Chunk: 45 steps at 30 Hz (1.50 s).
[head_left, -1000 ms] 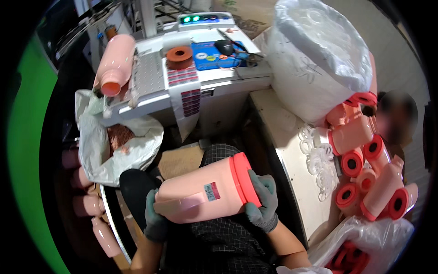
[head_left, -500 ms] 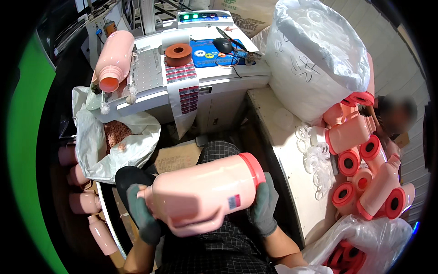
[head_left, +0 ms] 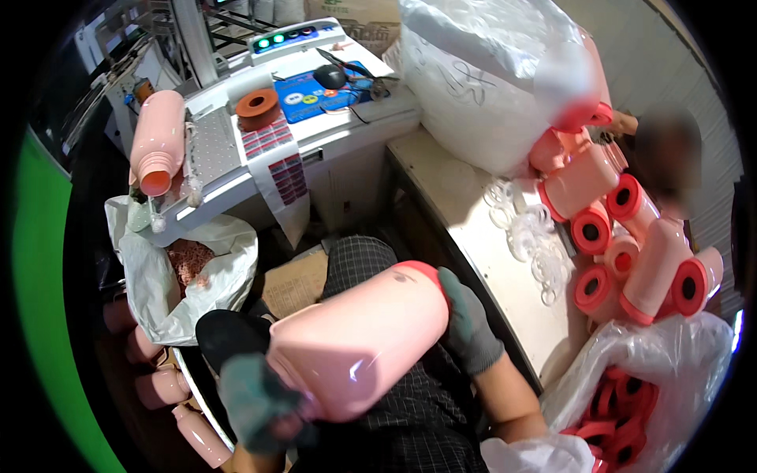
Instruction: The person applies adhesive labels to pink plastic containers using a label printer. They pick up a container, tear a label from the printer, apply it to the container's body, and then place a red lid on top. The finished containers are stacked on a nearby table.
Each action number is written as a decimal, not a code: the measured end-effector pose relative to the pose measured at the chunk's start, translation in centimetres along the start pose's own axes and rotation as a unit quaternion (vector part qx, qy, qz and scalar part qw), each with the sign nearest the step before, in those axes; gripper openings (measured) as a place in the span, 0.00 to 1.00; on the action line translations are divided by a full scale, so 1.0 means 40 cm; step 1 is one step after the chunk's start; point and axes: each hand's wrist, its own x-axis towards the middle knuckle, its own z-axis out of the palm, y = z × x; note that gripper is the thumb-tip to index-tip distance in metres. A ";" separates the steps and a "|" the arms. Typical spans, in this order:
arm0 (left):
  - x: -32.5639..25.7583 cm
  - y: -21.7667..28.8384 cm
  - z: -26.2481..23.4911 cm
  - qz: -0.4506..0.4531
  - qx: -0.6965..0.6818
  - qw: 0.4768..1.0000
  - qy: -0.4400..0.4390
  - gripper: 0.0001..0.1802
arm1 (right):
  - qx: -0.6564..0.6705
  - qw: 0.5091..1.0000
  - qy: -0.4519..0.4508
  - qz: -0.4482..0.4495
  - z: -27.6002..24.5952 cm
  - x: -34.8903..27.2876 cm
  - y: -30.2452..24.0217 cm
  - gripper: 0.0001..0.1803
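- Both gloved hands are on the pink jug (head_left: 359,343), held over the lap, low centre of view.
- Right hand (head_left: 467,325) is wrapped over the red cap end, fingers curled and pressed against it. Left hand (head_left: 256,402) cups the base end, fingers closed round the lower corner; it's blurred, so exact finger placement is uncertain.
- Change in the last second: the jug has rolled. The small dark label that faced up is gone from sight, and a plain glossy side now faces the camera. The cap end also sits higher and further right than before.
- Read: looks like the jug is being turned in hand, possibly a check of each face or lining up a bare side.
- Around: a second pink jug (head_left: 156,142) lies on the grey machine bed (head_left: 213,154), mouth toward the camera; an orange tape roll (head_left: 258,103) and a sticker strip (head_left: 277,158) sit just beside it.
- Capped jugs (head_left: 623,229) are piled on the right bench (head_left: 465,213); a bag of red caps (head_left: 623,410) sits lower right.
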 end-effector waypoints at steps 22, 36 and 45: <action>0.036 -0.054 0.124 0.000 -0.115 0.958 -0.262 0.32 | 0.371 0.732 0.383 -0.424 -0.738 0.015 -0.185 0.30; 0.036 -0.021 0.134 0.023 -0.143 0.970 -0.194 0.20 | -0.155 0.742 0.590 -0.278 -1.149 0.404 -0.427 0.19; 0.014 -0.234 -0.073 0.045 0.083 0.987 0.130 0.22 | -0.452 0.597 0.550 -0.370 -0.949 0.319 -0.096 0.12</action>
